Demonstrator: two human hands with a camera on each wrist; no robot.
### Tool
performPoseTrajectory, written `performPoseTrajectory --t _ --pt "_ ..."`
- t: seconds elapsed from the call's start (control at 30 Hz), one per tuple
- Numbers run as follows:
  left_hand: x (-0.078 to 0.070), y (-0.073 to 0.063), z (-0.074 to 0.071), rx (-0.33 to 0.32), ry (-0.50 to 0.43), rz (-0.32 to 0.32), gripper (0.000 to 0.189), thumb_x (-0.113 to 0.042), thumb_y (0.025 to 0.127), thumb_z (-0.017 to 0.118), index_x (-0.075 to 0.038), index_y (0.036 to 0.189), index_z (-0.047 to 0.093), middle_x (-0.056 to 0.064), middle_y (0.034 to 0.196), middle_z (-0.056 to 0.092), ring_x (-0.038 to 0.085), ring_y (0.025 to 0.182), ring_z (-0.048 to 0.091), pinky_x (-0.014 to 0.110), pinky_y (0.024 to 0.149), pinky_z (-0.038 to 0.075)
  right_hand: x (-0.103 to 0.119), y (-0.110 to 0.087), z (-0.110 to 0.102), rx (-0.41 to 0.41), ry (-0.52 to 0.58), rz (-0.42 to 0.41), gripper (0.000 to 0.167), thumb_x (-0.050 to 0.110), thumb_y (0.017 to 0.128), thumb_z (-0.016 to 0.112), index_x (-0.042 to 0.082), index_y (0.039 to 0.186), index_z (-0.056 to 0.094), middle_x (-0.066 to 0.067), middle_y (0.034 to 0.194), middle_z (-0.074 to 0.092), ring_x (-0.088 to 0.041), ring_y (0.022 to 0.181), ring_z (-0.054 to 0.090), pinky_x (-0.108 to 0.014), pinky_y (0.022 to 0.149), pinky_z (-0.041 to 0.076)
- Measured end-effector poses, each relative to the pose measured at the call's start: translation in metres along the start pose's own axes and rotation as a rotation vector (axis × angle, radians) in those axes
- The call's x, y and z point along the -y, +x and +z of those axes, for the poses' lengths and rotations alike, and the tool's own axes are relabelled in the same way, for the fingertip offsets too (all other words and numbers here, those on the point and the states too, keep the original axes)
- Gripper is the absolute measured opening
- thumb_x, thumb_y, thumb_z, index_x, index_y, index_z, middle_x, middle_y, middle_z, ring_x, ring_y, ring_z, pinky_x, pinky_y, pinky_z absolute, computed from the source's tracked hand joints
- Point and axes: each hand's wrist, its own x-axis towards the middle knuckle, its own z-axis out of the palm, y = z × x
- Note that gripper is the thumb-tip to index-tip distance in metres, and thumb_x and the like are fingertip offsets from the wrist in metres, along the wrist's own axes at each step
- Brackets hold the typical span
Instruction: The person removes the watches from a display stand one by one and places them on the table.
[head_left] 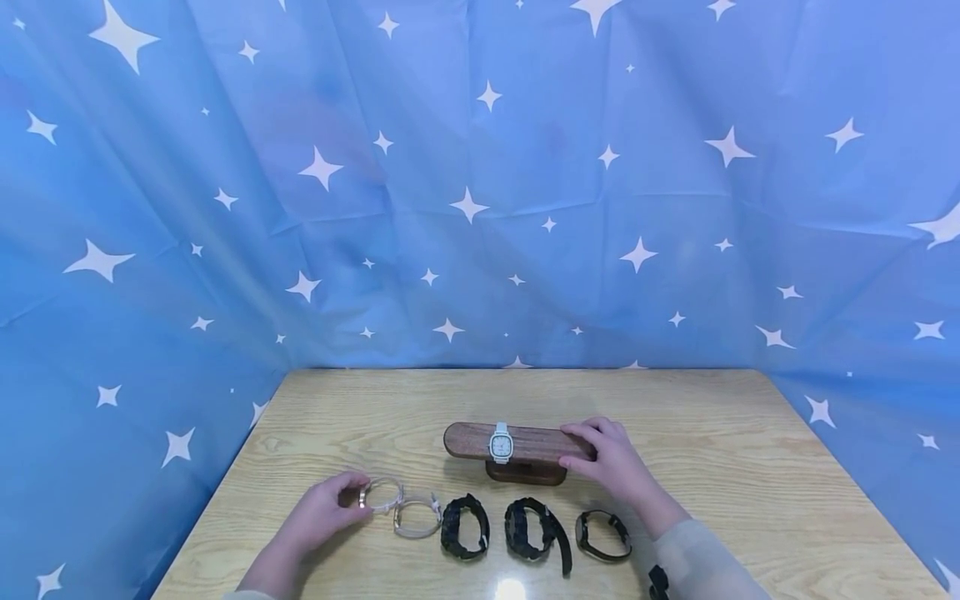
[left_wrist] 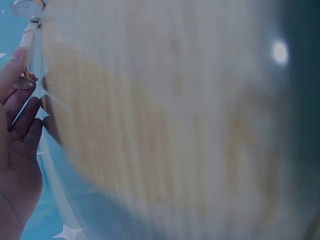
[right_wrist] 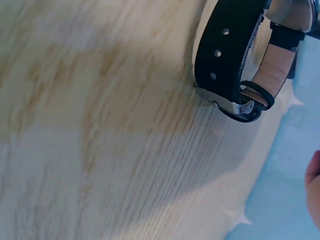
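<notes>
My left hand (head_left: 318, 512) pinches a white-strapped watch with a rose-gold case (head_left: 385, 506) between thumb and fingertips, at the left of the row of watches. Part of this white strap (left_wrist: 29, 42) shows at the left edge of the left wrist view. With thumb and fingers my right hand (head_left: 617, 462) grips the right end of a dark wooden watch stand (head_left: 467, 440). A pale-strapped watch with a square dial (head_left: 501, 447) sits around the stand's bar, left of its middle. Only a sliver of the right hand (right_wrist: 314, 192) appears in the right wrist view.
Nearer than the stand lie a pale-strapped watch (head_left: 417, 531), two chunky black watches (head_left: 453, 529) (head_left: 517, 533) and a slim black watch (head_left: 603, 554). A dark object (head_left: 657, 581) is beside the right sleeve. A black leather watch strap (right_wrist: 225, 50) fills the right wrist view's upper part.
</notes>
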Motion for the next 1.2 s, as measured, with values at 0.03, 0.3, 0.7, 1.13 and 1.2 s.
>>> performPoseTrajectory --t 0.03,0.3,0.7,1.13,1.2 --pt "0.0008 -0.0003 0.0002 0.004 0.005 -0.005 0.047 -0.032 0.070 0.081 -0.013 0.111 0.064 -0.003 0.106 0.065 0.020 0.102 0.059 0.042 0.092 0.046 0.0001 -0.0001 -0.0002 0.001 -0.001 0.002 0.052 0.043 0.077 0.074 0.018 0.121 0.063 -0.003 0.110 0.054 -0.025 0.102 0.046 -0.042 0.081 0.042" --pt "0.0010 -0.0003 -0.0001 0.035 0.029 -0.009 0.047 -0.034 0.071 0.081 -0.015 0.110 0.065 -0.003 0.107 0.064 0.024 0.106 0.058 0.045 0.092 0.045 0.0008 -0.0011 -0.0003 0.002 -0.011 0.014 0.054 0.048 0.076 0.073 0.020 0.121 0.063 -0.005 0.113 0.055 -0.026 0.103 0.046 -0.044 0.082 0.043" --pt "0.0028 -0.0013 -0.0044 0.066 -0.010 -0.003 0.044 -0.027 0.073 0.080 -0.017 0.112 0.062 -0.003 0.110 0.063 0.023 0.108 0.057 0.043 0.092 0.046 0.0028 -0.0004 -0.0014 0.001 -0.003 0.009 0.054 0.047 0.076 0.073 0.019 0.121 0.063 -0.003 0.111 0.055 -0.025 0.102 0.046 -0.043 0.081 0.043" --pt "-0.0048 -0.0011 -0.0076 0.063 -0.146 -0.090 0.061 -0.028 0.070 0.082 -0.010 0.124 0.058 0.009 0.122 0.060 0.030 0.116 0.053 0.046 0.098 0.040 0.0027 -0.0009 -0.0010 0.006 -0.009 0.020 0.055 0.048 0.076 0.073 0.020 0.121 0.063 -0.004 0.112 0.055 -0.026 0.103 0.046 -0.044 0.082 0.043" --pt "-0.0069 0.0012 -0.0084 0.052 -0.141 -0.108 0.064 -0.030 0.070 0.082 -0.012 0.125 0.057 0.009 0.124 0.059 0.030 0.116 0.053 0.048 0.098 0.040 0.0025 -0.0008 -0.0008 0.006 -0.009 0.019 0.054 0.048 0.076 0.073 0.020 0.121 0.063 -0.004 0.112 0.055 -0.026 0.103 0.046 -0.044 0.082 0.043"
